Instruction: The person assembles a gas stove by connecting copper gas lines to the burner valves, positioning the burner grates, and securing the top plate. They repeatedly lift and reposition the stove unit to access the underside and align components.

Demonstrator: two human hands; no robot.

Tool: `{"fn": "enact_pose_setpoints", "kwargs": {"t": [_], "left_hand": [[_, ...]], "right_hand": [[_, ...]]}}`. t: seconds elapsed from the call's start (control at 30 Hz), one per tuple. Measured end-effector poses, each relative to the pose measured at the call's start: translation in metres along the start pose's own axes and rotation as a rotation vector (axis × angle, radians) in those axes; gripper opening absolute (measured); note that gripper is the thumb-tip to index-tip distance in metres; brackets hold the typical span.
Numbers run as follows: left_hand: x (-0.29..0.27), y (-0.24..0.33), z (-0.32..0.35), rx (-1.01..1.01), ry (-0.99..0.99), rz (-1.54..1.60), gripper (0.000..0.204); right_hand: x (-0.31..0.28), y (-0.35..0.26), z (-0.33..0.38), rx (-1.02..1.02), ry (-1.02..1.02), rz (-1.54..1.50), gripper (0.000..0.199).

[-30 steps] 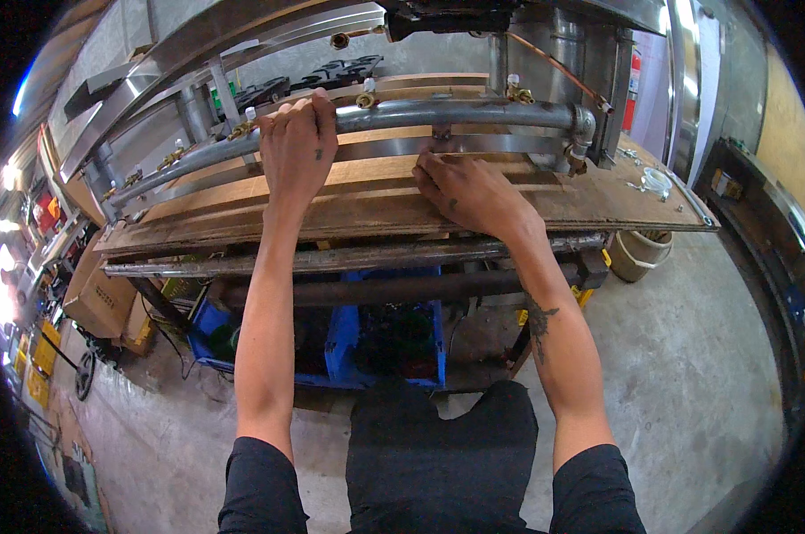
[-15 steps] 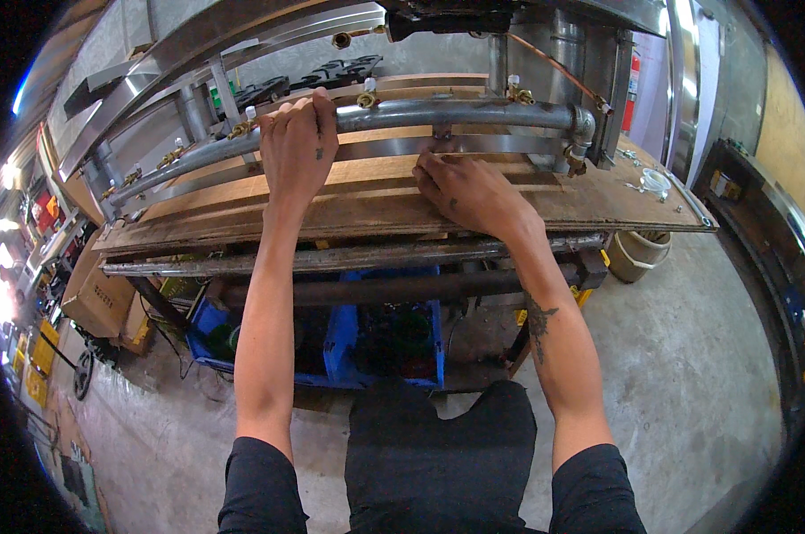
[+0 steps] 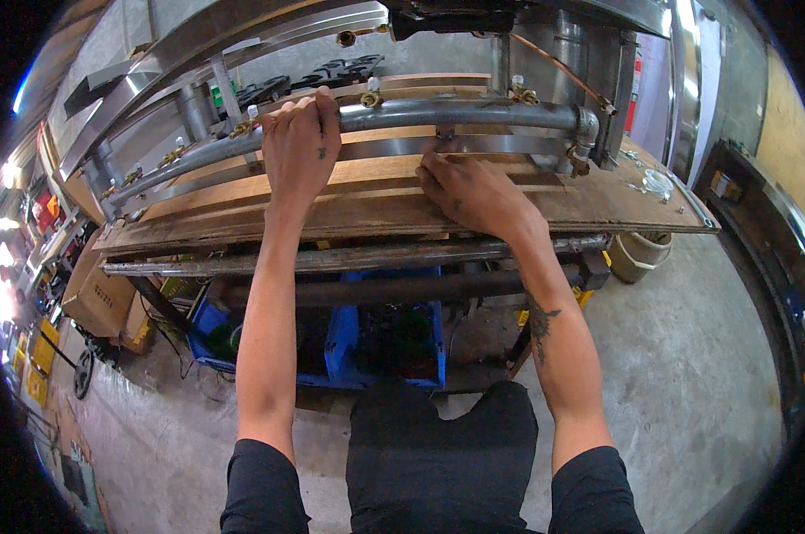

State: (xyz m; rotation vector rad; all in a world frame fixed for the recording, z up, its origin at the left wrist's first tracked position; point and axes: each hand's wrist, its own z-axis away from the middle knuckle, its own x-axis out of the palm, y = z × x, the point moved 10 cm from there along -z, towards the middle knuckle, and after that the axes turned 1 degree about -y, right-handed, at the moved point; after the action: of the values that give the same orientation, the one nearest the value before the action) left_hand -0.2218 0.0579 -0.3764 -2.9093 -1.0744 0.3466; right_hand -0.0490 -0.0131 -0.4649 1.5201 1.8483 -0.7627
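Observation:
A long grey metal pipe (image 3: 474, 114) with several brass valves (image 3: 371, 96) runs across a steel frame over the wooden bench top. My left hand (image 3: 301, 142) is closed around this pipe, left of the middle valve. Below the pipe, a flat metal strip (image 3: 518, 143) runs alongside it, and a small bracket (image 3: 444, 132) hangs between the two. My right hand (image 3: 474, 189) is at the lower end of that bracket, its fingers bent and pinched together. Whatever sits between those fingertips is too small or hidden to make out.
On the right of the wooden bench top (image 3: 616, 200) lie a wrench (image 3: 698, 212), a clear plastic bag (image 3: 658, 184) and small loose hardware. Blue bins (image 3: 340, 343) stand beneath the bench. A pale bucket (image 3: 641, 258) is by its right leg, and a cardboard box (image 3: 98, 289) at left.
Both hands keep nearly the same places, the left on the pipe and the right at the bracket. The whole view has shifted very slightly.

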Motion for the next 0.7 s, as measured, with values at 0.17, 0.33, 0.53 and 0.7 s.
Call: {"fn": "enact_pose_setpoints", "kwargs": {"t": [0.17, 0.33, 0.53, 0.7], "left_hand": [[0.001, -0.0006, 0.0004, -0.018, -0.028, 0.001, 0.045], [-0.0002, 0.0014, -0.0004, -0.015, -0.021, -0.002, 0.047], [0.0013, -0.0007, 0.0012, 0.006, -0.003, 0.006, 0.048], [-0.0033, 0.0033, 0.0045, 0.116, 0.096, 0.022, 0.031]], "right_hand": [[-0.0034, -0.0017, 0.0011, -0.027, 0.052, 0.006, 0.039], [-0.0005, -0.0007, -0.0015, -0.051, 0.046, -0.012, 0.039], [-0.0024, -0.0011, 0.0001, -0.004, 0.011, -0.003, 0.037], [-0.0002, 0.0013, 0.0002, 0.05, -0.081, -0.045, 0.038]]}}
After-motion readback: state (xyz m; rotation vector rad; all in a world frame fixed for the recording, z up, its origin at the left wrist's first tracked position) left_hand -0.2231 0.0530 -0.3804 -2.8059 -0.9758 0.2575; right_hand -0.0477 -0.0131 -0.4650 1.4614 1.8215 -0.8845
